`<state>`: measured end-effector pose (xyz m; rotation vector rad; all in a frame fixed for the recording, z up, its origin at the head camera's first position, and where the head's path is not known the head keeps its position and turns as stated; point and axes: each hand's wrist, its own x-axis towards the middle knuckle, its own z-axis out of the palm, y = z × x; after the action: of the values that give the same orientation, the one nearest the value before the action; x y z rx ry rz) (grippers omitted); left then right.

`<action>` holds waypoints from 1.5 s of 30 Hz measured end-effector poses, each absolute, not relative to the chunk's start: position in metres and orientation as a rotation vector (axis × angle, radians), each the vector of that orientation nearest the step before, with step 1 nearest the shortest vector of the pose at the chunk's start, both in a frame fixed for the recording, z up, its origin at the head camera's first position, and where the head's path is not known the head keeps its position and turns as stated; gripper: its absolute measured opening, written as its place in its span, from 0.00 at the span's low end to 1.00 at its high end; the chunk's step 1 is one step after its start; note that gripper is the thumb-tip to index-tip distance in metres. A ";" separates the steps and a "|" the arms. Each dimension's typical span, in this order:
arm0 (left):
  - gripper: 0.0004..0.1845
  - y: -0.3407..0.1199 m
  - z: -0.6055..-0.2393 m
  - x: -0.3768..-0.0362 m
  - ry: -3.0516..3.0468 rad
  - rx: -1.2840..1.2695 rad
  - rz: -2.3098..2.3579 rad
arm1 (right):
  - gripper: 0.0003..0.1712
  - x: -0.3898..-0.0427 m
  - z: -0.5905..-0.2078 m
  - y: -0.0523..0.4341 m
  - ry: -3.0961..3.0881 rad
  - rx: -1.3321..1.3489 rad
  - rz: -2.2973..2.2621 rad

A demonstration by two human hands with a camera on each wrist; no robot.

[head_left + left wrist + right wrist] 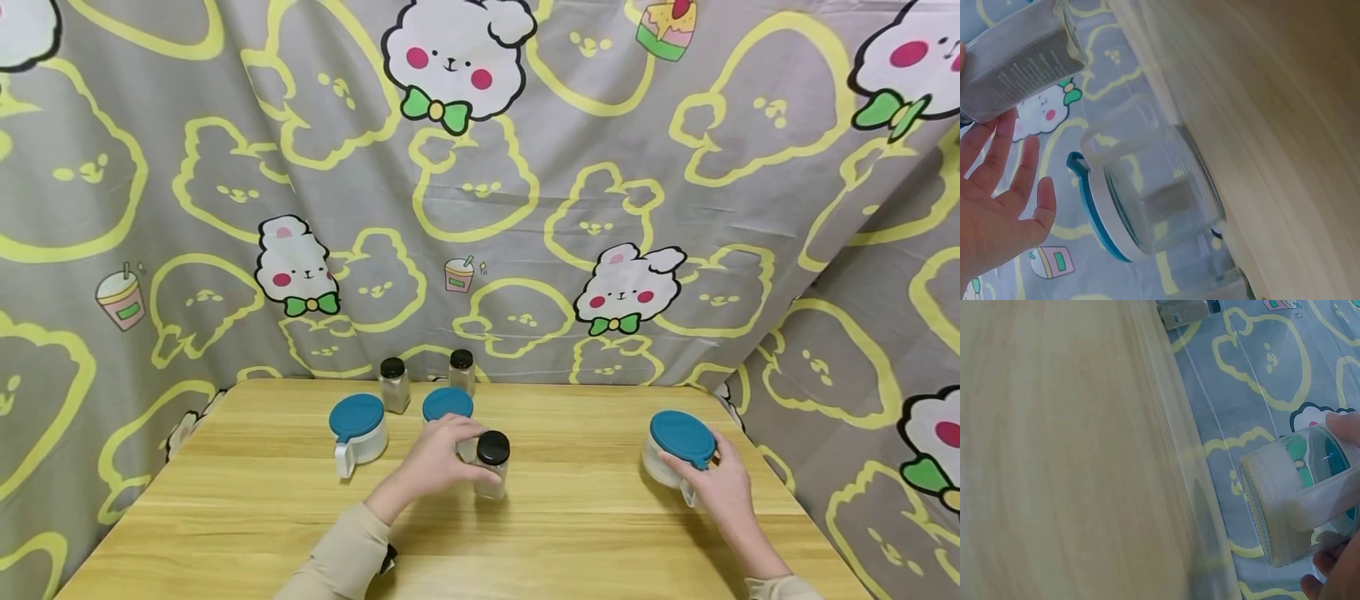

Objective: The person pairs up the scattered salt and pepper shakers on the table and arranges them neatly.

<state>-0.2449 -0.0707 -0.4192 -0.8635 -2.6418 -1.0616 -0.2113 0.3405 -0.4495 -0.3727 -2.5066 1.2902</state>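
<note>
My left hand (433, 457) grips a small clear spice jar (491, 481) with a black lid, between thumb and fingers. In the left wrist view the jar (1019, 65) shows white print and dark contents. Over at the right, my right hand (722, 490) holds a round glass canister (678, 442) with a blue lid and a clear handle. Its ridged base faces the table in the right wrist view, where the canister (1285, 500) appears tilted. Just behind the left hand stands a second blue-lidded canister (447, 403), partly hidden by that hand.
A third blue-lidded canister (358, 425) stands on the left, handle towards me. Behind it are two black-lidded jars, one on the left (393, 387) and another (462, 372) near the back edge. A black object (388, 558) peeks out beside the left sleeve. Patterned curtains surround the wooden table (570, 533).
</note>
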 end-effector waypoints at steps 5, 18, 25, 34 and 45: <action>0.38 -0.064 -0.421 -0.247 -2.657 -0.863 -1.081 | 0.59 -0.212 -0.450 0.341 -2.511 -0.370 1.293; 0.37 -0.046 -0.421 -0.251 -2.633 -0.880 -1.068 | 0.57 -0.212 -0.451 0.336 -2.468 -0.348 1.303; 0.38 -0.034 -0.420 -0.254 -2.664 -0.853 -1.074 | 0.56 -0.211 -0.452 0.334 -2.455 -0.364 1.307; 0.38 -0.021 -0.422 -0.259 -2.664 -0.836 -1.058 | 0.56 -0.208 -0.454 0.328 -2.440 -0.380 1.310; 0.37 -0.005 -0.423 -0.264 -2.663 -0.809 -1.031 | 0.58 -0.208 -0.457 0.327 -2.455 -0.398 1.342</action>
<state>-0.2638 -0.0047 -0.4229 -0.8092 -2.6625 -1.0313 -0.2078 0.3272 -0.4574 -0.3984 -2.4550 1.3417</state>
